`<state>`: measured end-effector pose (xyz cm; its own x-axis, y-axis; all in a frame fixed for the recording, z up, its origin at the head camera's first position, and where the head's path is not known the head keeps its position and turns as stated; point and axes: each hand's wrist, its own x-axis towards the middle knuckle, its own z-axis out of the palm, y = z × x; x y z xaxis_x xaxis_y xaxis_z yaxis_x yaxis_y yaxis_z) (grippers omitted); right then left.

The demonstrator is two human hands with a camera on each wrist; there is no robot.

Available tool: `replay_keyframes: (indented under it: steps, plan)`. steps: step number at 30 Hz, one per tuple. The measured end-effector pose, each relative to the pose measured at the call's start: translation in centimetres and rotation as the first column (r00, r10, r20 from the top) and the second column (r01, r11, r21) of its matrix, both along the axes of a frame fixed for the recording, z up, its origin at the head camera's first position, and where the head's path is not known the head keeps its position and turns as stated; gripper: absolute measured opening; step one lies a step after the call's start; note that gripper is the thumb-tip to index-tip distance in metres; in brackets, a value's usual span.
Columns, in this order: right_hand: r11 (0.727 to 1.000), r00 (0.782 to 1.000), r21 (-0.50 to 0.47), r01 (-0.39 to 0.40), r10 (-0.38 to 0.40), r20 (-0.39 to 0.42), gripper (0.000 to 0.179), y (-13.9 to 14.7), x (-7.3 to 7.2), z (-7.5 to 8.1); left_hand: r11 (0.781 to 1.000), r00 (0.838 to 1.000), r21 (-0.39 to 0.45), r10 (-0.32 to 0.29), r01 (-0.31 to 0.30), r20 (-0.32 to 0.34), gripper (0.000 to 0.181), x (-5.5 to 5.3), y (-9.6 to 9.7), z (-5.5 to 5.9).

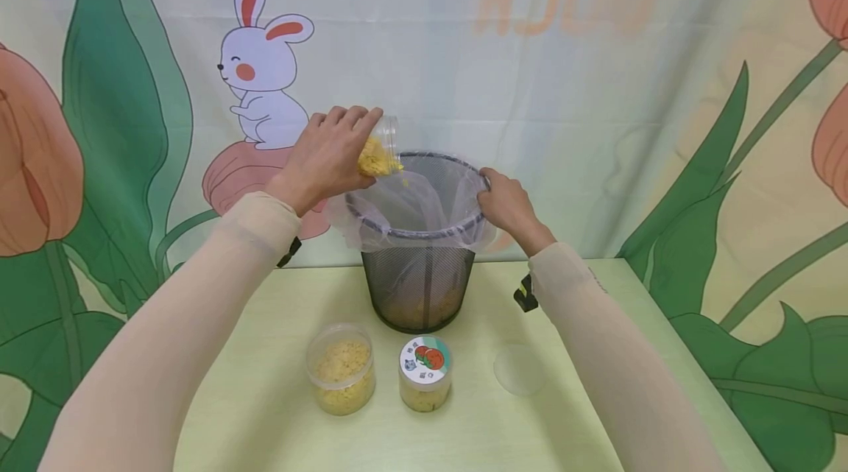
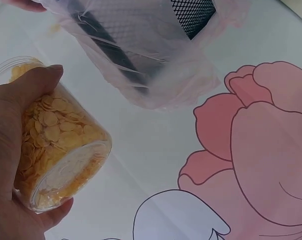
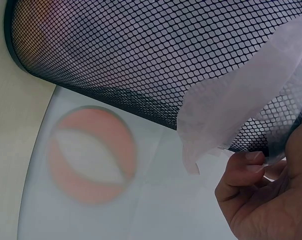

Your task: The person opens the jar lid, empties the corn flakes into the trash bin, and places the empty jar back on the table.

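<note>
My left hand [image 1: 326, 154] grips a clear plastic jar [image 2: 66, 132] of yellow flakes, tipped sideways with its mouth over the black mesh wastebasket [image 1: 419, 284]. A few flakes [image 1: 405, 182] fall from the mouth into the basket. A thin translucent bag [image 1: 404, 199] lines the basket and folds over its rim. On the right side, my right hand [image 1: 509, 203] grips that rim through the bag. In the right wrist view, the fingers [image 3: 243, 172] curl at the rim, beside the loose bag edge.
In front of the basket stand an uncovered tub [image 1: 341, 369] of yellow crumbs and a small jar [image 1: 425, 372] with a tomato-picture lid. A clear round lid [image 1: 519, 369] lies flat on the pale table [image 1: 258, 384]. A printed curtain [image 1: 411, 52] hangs close behind.
</note>
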<state>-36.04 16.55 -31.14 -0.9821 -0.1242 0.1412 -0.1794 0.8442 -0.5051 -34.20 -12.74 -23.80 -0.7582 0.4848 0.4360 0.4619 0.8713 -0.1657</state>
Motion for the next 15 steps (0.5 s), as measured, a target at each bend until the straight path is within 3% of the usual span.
replay_keyframes:
  steps: [15]
  plan:
    - [1.000,1.000,0.004,0.012,-0.012,0.010,0.058,-0.12,0.03,0.05,0.999,1.000,-0.045,0.000,0.000,0.000,0.101,-0.19,0.05,0.06]
